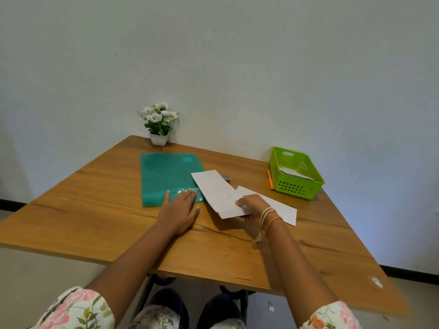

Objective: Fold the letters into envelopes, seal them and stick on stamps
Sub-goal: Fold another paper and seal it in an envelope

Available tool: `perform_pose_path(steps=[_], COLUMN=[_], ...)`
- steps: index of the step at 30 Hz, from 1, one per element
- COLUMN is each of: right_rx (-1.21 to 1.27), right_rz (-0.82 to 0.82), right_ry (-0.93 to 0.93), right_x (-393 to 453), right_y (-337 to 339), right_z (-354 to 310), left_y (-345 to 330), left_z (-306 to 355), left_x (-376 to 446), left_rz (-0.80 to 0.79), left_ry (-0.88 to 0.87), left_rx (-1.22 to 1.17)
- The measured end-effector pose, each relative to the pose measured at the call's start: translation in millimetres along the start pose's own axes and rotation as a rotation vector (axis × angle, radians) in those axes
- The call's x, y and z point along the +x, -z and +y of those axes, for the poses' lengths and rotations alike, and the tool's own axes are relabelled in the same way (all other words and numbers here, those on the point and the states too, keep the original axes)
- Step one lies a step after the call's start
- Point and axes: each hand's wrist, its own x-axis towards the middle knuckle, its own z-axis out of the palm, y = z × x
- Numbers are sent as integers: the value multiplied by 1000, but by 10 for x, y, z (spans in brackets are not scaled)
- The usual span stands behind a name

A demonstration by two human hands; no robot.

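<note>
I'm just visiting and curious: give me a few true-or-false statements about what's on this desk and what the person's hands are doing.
1. The right hand holds a white paper. True.
2. The left hand is lifting the green basket. False: it rests flat on the corner of the teal folder.
3. An orange pen lies beside the basket. True.
4. The flower pot stands inside the basket. False: it stands at the table's far edge by the wall.
5. The basket is empty. False: papers lie inside.
</note>
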Motion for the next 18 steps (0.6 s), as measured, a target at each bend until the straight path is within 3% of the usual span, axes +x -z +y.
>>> perform_pose_path(steps=[4,6,13,15,18], right_rx=[-63,-100,-517,-641,-902], right_rz=[91,124,654,672,645], right_ry=[10,109,843,1023,1124], right_x=[28,84,33,33,91], right_y=[-167,-208,-236,-293,-428], right_z=[52,114,115,154,383], left_y=[10,50,108,110,93], left_z=[-153,-305,-563,-540,-509], left_x=[27,28,31,33,19], left_rz=[24,42,67,95,182], left_ry=[98,163,272,261,184], left_rx=[33,68,99,97,85])
